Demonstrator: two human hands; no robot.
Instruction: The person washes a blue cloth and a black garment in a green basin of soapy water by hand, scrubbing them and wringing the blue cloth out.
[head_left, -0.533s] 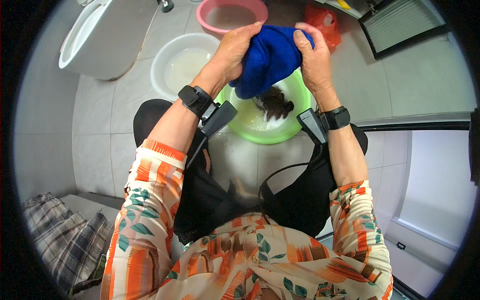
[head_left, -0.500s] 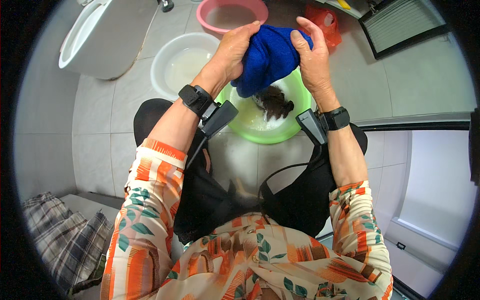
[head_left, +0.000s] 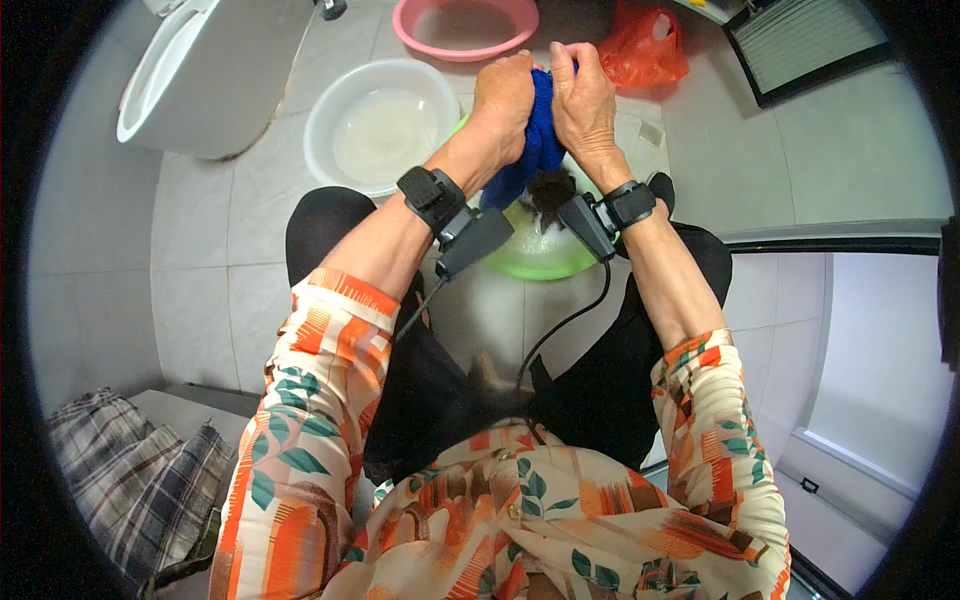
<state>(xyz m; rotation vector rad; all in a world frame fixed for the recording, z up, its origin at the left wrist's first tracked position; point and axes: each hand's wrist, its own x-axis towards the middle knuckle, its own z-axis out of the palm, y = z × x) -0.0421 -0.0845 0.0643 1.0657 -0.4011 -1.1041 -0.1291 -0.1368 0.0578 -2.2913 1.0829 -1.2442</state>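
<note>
A bunched blue cloth hangs between my two hands above the green basin. My left hand is closed round its left side, and my right hand grips its right side close by. The cloth's lower end droops toward the basin. In the basin lies a wet dark brown piece of fabric or similar, with white suds around it. My arms and the wrist devices hide part of the basin.
Left of the green basin stands a white basin of cloudy water. Farther back are a pink basin and a red plastic bag. A white tub-like fixture stands far left; plaid cloth lies near left.
My hands have come closer together, and the blue cloth, spread wide before, is now squeezed into a narrow bunch. My right hand's fingers have closed on it.
</note>
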